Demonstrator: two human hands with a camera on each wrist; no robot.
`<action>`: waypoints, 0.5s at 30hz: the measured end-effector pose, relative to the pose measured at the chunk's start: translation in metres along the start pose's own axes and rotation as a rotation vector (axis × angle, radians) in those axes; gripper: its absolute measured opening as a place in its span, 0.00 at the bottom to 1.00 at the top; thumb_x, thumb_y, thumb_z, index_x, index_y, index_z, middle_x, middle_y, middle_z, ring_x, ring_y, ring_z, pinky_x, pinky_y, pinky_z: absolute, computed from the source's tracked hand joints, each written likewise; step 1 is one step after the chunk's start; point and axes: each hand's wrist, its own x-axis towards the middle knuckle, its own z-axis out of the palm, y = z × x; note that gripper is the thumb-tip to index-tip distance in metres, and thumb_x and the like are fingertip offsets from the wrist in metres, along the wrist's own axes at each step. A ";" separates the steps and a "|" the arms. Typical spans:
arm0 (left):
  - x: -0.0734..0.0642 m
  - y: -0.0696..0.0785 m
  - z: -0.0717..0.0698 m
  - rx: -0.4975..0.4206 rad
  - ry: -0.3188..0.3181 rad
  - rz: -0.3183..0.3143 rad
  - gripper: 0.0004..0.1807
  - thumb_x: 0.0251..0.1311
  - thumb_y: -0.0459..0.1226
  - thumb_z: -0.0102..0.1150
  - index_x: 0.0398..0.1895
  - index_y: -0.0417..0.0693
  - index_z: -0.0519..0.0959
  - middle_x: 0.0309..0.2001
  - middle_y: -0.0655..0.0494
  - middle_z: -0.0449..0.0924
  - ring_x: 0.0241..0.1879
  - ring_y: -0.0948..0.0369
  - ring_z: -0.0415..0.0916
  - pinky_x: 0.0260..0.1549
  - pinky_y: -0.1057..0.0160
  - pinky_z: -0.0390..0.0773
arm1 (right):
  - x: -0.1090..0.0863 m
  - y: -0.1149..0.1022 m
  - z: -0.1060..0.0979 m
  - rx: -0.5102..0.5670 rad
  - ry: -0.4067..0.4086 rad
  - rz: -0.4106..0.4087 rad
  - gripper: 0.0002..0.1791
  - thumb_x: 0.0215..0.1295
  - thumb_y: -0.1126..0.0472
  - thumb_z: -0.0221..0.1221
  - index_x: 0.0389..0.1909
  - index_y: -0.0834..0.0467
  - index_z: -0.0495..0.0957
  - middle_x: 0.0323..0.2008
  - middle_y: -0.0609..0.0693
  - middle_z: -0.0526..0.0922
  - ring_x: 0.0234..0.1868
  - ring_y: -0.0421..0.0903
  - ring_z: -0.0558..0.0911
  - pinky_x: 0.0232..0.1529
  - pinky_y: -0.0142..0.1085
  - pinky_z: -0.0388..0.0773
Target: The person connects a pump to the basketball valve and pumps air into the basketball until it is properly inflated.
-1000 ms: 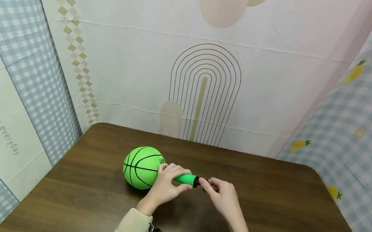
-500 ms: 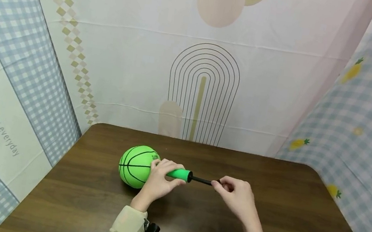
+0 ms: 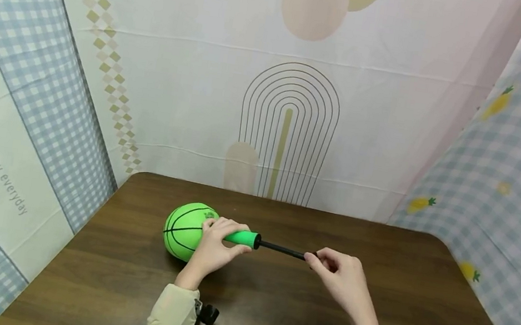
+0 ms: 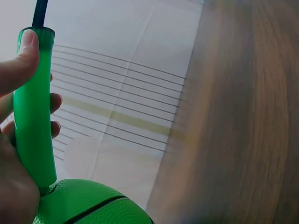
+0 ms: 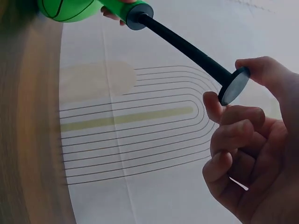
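A green basketball (image 3: 181,235) with black lines rests on the brown table, left of centre. My left hand (image 3: 215,245) grips the green barrel of a hand pump (image 4: 35,112), whose far end meets the ball in the left wrist view. From the barrel's other end a long black rod (image 3: 283,249) sticks out to the right. My right hand (image 3: 341,278) pinches the round black knob (image 5: 234,86) at the rod's end between thumb and index finger; the other fingers are curled below it. Where pump and ball join is mostly hidden behind the left hand.
The brown wooden table (image 3: 278,311) reaches back to a patterned white cloth (image 3: 189,101). Checked cloths hang at the left (image 3: 51,41) and right (image 3: 505,182). A small black camera is strapped to each wrist.
My right hand has moved right with the knob, drawing the black rod far out of the green barrel. The left hand, barrel and ball have shifted slightly left.
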 end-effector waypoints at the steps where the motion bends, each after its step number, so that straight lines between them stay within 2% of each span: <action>1: 0.000 0.000 0.001 0.002 -0.001 -0.007 0.18 0.44 0.44 0.75 0.41 0.57 0.83 0.38 0.60 0.84 0.44 0.60 0.73 0.57 0.43 0.54 | 0.000 0.000 0.000 0.009 -0.004 0.002 0.13 0.64 0.48 0.62 0.24 0.51 0.80 0.14 0.41 0.65 0.16 0.34 0.63 0.24 0.29 0.62; 8: -0.002 0.005 0.009 -0.016 0.019 -0.030 0.18 0.43 0.43 0.75 0.41 0.56 0.84 0.38 0.59 0.85 0.43 0.60 0.74 0.56 0.44 0.54 | 0.001 -0.002 0.006 0.162 -0.088 0.053 0.17 0.70 0.47 0.55 0.28 0.56 0.75 0.10 0.44 0.66 0.11 0.42 0.69 0.20 0.32 0.67; 11: -0.002 0.008 0.013 -0.019 0.020 -0.024 0.19 0.43 0.43 0.76 0.41 0.56 0.84 0.38 0.59 0.85 0.43 0.60 0.73 0.54 0.45 0.54 | 0.003 -0.005 0.012 0.164 -0.108 0.056 0.19 0.72 0.48 0.53 0.27 0.58 0.74 0.09 0.44 0.67 0.11 0.43 0.70 0.21 0.32 0.68; 15: -0.002 0.013 0.017 -0.024 0.016 -0.007 0.19 0.42 0.42 0.76 0.41 0.56 0.84 0.37 0.59 0.85 0.42 0.61 0.73 0.53 0.47 0.54 | 0.005 -0.011 0.025 0.111 -0.097 0.075 0.19 0.71 0.48 0.53 0.27 0.58 0.75 0.10 0.43 0.65 0.11 0.39 0.67 0.22 0.31 0.67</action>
